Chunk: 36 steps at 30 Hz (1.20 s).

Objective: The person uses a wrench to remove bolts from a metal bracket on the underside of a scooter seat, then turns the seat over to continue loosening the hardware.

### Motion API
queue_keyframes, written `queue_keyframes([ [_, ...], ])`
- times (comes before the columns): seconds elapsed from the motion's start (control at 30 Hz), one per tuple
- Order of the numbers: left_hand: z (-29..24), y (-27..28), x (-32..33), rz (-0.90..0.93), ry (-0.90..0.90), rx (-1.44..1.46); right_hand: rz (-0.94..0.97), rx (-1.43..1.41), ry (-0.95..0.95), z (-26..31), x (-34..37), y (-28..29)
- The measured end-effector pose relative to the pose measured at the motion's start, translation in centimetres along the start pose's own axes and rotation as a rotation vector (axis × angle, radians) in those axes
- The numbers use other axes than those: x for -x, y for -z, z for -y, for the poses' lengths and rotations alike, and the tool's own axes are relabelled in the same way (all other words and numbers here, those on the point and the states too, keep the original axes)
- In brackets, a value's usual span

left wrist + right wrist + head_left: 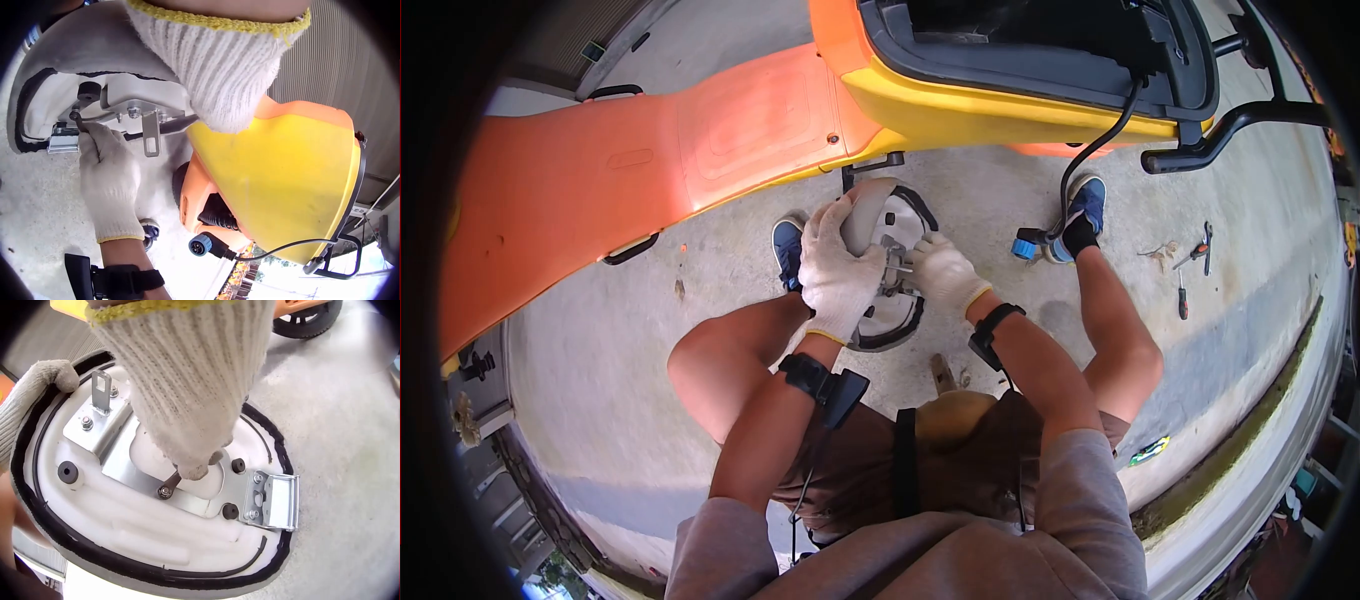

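Observation:
An oval seat (885,325) is held on its side between the knees, its white underside (119,519) and metal bracket (140,475) exposed. The left hand (837,275) grips its rim; in the right wrist view the curled fingers of that left hand (34,397) lie over the black edge. With its fingertips the right hand (947,272) pinches a small dark wrench (172,482), whose end sits on a nut (165,492) of the bracket. From the left wrist view, the right hand (109,175) is beside a hinged metal plate (64,139); its palm side is hidden.
Beyond the seat stands an orange and yellow vehicle (750,125) with black handlebars (1240,125). A cable with a blue connector (1024,249) hangs from it near the right shoe (1086,205). On the concrete floor at the right lie a screwdriver (1183,300) and other tools.

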<state>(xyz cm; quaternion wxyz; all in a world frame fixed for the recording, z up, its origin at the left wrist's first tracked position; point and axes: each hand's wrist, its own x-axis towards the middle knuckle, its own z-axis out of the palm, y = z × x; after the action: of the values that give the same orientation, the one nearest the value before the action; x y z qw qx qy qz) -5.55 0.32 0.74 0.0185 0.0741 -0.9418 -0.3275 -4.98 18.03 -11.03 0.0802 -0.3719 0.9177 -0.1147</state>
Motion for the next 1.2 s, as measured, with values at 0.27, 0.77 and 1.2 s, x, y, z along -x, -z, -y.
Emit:
queue_keyframes([
  [0.27,1.6,0.0,-0.2,-0.04,-0.012,0.075,0.246,-0.477,-0.323,0.4,0.4,-4.1],
  [0.77,-0.1,-0.6,-0.3,-0.045,-0.033,0.018,0.108,-1.271,-0.725,8.0,3.0,-3.4],
  [1.2,-1.4,-0.1,0.5,-0.032,0.051,-0.037,-0.185,-2.787,-0.916,9.5,3.4,-4.1],
])
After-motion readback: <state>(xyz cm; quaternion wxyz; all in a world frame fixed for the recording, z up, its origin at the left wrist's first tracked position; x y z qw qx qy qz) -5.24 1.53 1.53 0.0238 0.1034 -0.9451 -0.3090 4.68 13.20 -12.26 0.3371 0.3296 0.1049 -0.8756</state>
